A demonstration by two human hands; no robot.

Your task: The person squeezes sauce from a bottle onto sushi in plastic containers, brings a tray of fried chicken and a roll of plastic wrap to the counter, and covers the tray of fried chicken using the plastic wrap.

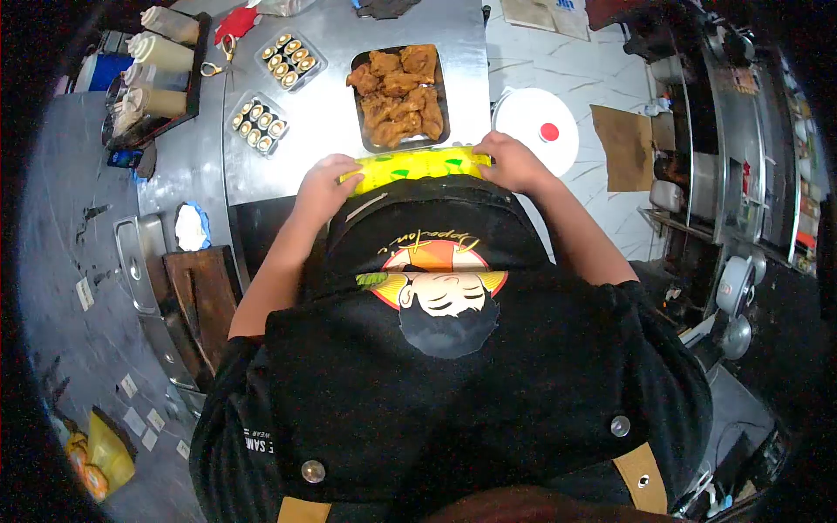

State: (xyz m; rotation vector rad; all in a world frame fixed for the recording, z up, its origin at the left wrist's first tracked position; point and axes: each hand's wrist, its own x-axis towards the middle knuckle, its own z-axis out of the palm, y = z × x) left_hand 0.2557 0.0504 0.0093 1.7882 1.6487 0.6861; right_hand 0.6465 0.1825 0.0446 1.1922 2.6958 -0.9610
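A long yellow roll with green marks (418, 167), which looks like a roll of cling film, lies across the front edge of the steel table. My left hand (333, 181) is closed around its left end, with the thumb on the near side. At the opposite end my right hand (513, 164) grips it with bent fingers. Just beyond the roll sits a black tray (357, 103) heaped with fried chicken pieces (401, 96). Whether any film stretches from the roll over the tray, I cannot tell.
Two clear boxes of sushi-like rolls (290, 61) (258, 122) stand left of the tray. Scissors (221, 54) lie near a rack of sauce bottles (161, 52). A round white lid with a red centre (534, 131) is at the right. Shelving (706, 131) stands farther right.
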